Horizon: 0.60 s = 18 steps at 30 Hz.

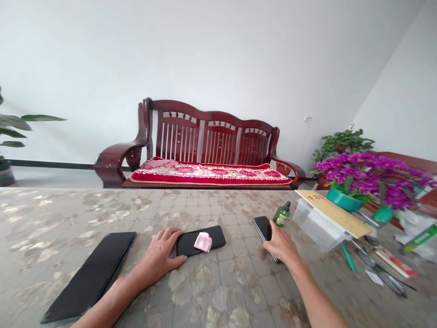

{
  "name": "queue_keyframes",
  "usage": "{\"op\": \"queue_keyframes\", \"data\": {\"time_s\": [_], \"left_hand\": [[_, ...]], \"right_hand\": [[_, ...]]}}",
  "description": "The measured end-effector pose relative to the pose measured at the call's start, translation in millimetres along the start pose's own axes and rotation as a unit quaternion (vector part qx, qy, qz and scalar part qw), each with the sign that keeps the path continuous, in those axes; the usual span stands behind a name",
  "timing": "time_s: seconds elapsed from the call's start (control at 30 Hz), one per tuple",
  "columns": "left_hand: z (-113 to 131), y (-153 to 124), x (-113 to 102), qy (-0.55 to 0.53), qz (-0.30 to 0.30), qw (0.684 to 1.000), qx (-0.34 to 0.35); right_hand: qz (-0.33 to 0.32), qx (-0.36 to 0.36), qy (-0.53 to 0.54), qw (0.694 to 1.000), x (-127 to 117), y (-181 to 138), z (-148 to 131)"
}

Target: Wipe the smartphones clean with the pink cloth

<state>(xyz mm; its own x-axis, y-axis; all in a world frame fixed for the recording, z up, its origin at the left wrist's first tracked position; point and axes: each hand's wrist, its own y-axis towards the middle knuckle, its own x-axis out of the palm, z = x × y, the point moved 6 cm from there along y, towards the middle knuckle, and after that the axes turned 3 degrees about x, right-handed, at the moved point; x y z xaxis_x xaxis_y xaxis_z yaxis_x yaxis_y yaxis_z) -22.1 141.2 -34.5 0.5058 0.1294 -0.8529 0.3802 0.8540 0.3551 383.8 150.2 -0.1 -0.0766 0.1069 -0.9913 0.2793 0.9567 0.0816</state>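
The left hand [160,257] lies flat and open on the surface [218,291], its fingers resting on the near end of a black phone [186,243] that sits in the middle. A small folded pink cloth [203,242] lies on top of that phone, just beyond the fingertips and not touching them. Left of this phone, well apart from it, a larger dark tablet [92,275] lies flat at a slant.

The right hand [280,243] is to the right of the middle phone, closed loosely over a second black phone [263,228]; the fingers cover its near half, and I cannot tell whether it is lifted or only pressed down. Just beyond that hand stands a small green bottle [282,215] with a dark cap, upright, close to the fingers.

Farther right of the bottle sits a clear plastic box [316,225] with a tan board [332,209] laid across it. A green pen [347,256] and scissors [384,271] lie near the box. Purple flowers [368,175] in a teal pot stand behind it. Across the room, beyond the surface, a dark wooden bench [205,146] with a red cushion [211,174] stands against the white wall.
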Motion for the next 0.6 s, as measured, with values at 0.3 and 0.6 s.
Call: {"op": "queue_keyframes", "data": {"time_s": [0.3,0.6], "left_hand": [[0,0,1,-0.005,0.002,1.000,0.008],[12,1,-7,-0.011,-0.008,1.000,-0.012]], "right_hand": [[-0.026,-0.008,0.003,1.000,10,9,3],[0.049,-0.175,0.091,0.979,-20,-34,-78]]}}
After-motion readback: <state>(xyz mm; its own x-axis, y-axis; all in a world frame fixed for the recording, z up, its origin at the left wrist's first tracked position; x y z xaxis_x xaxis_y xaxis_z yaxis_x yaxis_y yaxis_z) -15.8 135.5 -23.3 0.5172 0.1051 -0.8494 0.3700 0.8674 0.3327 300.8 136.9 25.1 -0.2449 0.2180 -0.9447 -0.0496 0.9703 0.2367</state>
